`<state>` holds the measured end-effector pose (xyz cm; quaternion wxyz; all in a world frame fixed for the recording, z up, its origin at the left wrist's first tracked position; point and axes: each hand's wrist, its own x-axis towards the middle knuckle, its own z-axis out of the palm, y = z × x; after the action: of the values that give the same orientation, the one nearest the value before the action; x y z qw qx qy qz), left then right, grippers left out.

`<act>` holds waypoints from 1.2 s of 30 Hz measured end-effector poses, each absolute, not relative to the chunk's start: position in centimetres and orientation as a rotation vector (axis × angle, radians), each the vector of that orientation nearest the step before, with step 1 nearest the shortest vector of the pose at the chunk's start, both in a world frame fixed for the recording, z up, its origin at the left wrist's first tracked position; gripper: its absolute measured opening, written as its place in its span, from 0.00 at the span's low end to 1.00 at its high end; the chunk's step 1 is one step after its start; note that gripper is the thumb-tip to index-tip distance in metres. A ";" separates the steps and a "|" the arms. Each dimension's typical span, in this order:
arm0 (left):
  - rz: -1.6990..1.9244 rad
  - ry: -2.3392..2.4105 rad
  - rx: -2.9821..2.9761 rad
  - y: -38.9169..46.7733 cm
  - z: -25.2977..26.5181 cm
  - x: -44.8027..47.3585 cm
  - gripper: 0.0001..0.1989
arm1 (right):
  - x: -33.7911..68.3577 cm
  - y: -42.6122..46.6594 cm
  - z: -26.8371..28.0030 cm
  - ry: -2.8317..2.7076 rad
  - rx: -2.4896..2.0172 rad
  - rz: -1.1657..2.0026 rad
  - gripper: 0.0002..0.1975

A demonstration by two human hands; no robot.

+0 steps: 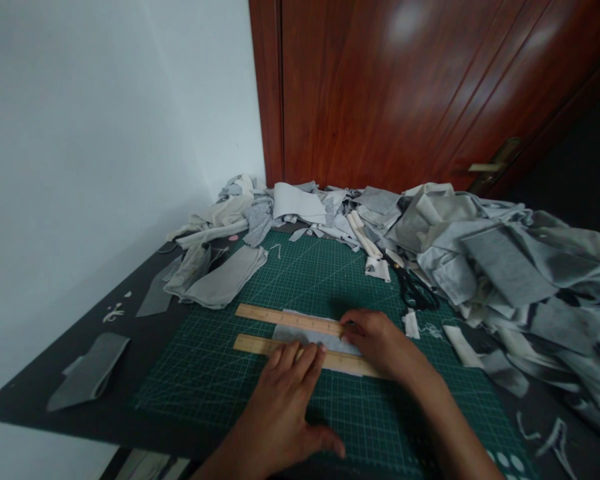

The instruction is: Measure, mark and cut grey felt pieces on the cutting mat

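Two wooden rulers lie roughly parallel across a small grey piece of fabric [303,335], the upper ruler [265,314] and the lower ruler [350,363]. My left hand [291,407] rests on the lower ruler with its fingers flat and the thumb held away. At the right end of the upper ruler, my right hand [380,339] has thumb and fingertips closed on it; its other fingers are partly hidden. Beneath everything is a green gridded cutting mat [195,380].
Black-handled scissors [415,290] lie right of the rulers. A large heap of grey and cream fabric [505,260] covers the right side, with more scraps [300,203] along the back. Folded grey cloth [227,277] and another piece [90,373] lie left. A wooden door [370,93] stands behind.
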<state>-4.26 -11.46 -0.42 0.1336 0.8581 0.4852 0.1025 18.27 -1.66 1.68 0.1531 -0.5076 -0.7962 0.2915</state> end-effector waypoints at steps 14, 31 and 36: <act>0.339 1.416 2.560 -10.9 -1.4 -4.7 0.54 | 22.3 -1.5 2.9 -2.250 -1.779 0.794 0.17; 0.385 1.424 2.582 -10.9 -2.0 -4.9 0.58 | 22.2 -1.3 2.6 -2.297 -1.761 0.752 0.15; 0.376 1.425 2.600 -10.9 -2.1 -4.9 0.57 | 22.0 -1.3 3.0 -2.314 -1.803 0.779 0.14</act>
<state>-4.90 -10.93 -2.07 0.0764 0.8674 0.4755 0.1254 21.99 -1.32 3.00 0.0532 -0.5931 -0.7614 0.2563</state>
